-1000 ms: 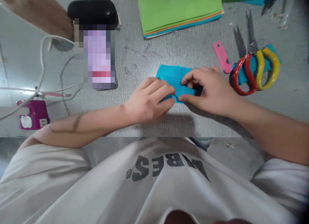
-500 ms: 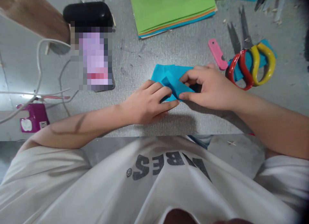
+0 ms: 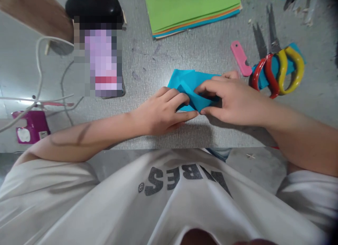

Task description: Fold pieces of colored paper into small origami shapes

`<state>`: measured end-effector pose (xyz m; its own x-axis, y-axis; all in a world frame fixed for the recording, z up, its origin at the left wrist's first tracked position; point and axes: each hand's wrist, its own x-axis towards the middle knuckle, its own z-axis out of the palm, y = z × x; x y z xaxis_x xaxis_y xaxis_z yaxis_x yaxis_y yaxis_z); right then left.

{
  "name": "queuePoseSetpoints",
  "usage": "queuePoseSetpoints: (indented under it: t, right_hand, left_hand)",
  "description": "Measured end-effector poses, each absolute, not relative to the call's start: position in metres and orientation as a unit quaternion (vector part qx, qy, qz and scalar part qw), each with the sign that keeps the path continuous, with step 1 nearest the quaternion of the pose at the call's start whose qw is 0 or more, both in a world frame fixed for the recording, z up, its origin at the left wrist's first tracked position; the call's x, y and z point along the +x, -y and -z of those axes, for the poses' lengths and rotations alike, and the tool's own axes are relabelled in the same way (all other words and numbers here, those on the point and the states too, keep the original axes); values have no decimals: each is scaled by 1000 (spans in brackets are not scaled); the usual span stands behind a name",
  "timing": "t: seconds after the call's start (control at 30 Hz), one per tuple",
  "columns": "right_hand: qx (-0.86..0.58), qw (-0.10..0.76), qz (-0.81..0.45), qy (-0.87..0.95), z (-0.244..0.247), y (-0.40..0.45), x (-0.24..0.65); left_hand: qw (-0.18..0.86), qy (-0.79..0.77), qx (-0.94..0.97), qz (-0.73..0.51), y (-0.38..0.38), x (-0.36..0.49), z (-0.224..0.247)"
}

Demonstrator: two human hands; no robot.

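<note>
A folded sheet of blue paper (image 3: 182,77) lies on the grey table between my two hands, with a loose flap lifted at its right half. My left hand (image 3: 167,111) rests on the paper's left and near side, fingers bent and pressing on it. Over the right side, my right hand (image 3: 229,97) is closed on the raised flap, its fingers tucked under the fold and the thumb at the near corner. The fingertips under the flap are partly hidden.
Right of my hands lie a pink cutter (image 3: 241,58) and scissors (image 3: 280,70) with red and yellow handles, on blue paper. Green, orange and blue sheets (image 3: 192,12) are stacked beyond. At left are a phone (image 3: 104,61), a black case (image 3: 93,7), white cable (image 3: 38,61) and purple adapter (image 3: 33,127).
My right hand's fingers have pushed further under the flap, which now bows open more. The left hand stays pressed on the paper. The whole view has shifted slightly.
</note>
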<state>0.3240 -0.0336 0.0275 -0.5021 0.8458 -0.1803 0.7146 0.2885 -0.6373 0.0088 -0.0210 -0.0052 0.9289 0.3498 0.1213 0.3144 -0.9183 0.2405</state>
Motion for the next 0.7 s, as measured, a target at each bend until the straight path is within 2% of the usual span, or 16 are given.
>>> queuePoseSetpoints:
  t: [0.27,0.7]
  right_hand:
    - [-502,91,-309,803,-29,41,317]
    - [-488,137,-309,805,-25,45,318]
  left_hand:
    - [181,-184,962,-92,20,10,7]
    - [192,-163,962,-101,16,4,11]
